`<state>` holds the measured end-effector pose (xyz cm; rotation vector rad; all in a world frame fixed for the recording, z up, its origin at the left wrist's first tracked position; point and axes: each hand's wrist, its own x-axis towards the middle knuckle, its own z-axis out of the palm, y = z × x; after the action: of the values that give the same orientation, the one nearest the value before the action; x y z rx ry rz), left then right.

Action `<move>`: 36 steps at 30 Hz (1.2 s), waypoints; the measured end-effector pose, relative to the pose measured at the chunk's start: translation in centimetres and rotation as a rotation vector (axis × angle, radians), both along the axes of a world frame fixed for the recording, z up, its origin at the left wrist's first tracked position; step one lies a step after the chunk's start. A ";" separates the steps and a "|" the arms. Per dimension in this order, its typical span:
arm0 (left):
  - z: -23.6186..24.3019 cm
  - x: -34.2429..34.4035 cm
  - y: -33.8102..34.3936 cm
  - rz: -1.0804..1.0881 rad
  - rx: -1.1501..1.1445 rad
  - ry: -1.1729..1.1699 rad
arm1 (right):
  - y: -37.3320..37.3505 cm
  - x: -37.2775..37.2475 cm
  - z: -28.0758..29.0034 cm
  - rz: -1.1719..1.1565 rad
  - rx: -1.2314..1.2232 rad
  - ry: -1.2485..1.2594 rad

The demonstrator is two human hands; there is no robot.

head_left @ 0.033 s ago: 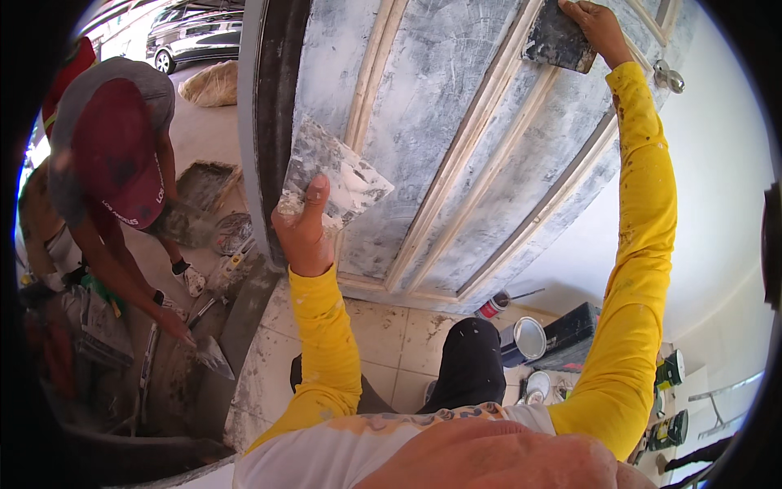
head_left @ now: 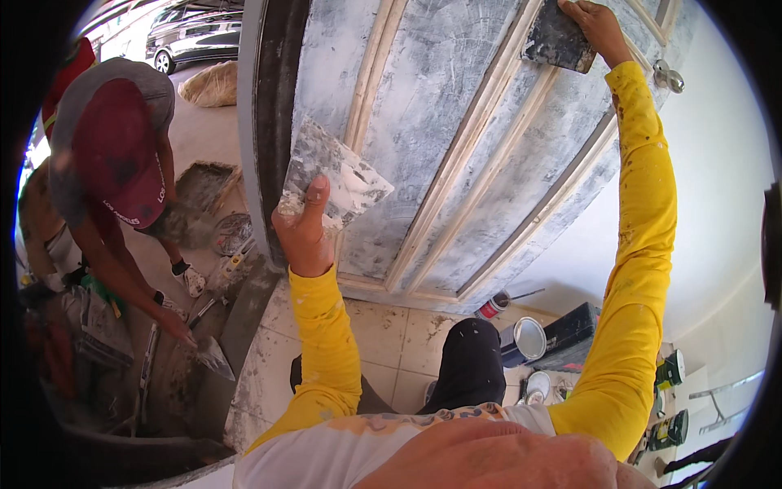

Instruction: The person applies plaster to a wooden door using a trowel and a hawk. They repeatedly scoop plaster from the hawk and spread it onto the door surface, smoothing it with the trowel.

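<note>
My left hand [head_left: 303, 232] is closed round a flat putty plate [head_left: 346, 183], its thumb lying on top. White filler is smeared and heaped on the plate. At the upper right, my right hand [head_left: 599, 28] grips a dark, square-edged putty scraper [head_left: 557, 41], which lies against the door near a raised moulding. The panelled door [head_left: 415, 106] is coated with patchy grey and white filler, and bare-looking wooden mouldings run across it. The fingers behind both tools are partly hidden.
A metal doorknob [head_left: 669, 78] is beside my right wrist. Below the door stand a red tin [head_left: 492, 306], an open paint can [head_left: 528, 340] and a dark box [head_left: 572, 330]. On the left a co-worker in a dark red cap [head_left: 118, 155] bends over with a pointed trowel [head_left: 214, 359].
</note>
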<state>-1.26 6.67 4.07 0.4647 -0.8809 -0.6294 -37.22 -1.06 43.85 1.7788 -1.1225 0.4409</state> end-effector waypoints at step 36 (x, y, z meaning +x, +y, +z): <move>1.0 -0.6 0.5 -0.141 -0.193 -0.160 | 12.1 5.4 -14.7 0.370 0.738 -0.484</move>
<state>-1.88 7.16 5.10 0.2830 -1.1222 -0.6351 -31.77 11.08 29.12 2.6439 -1.4002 0.7769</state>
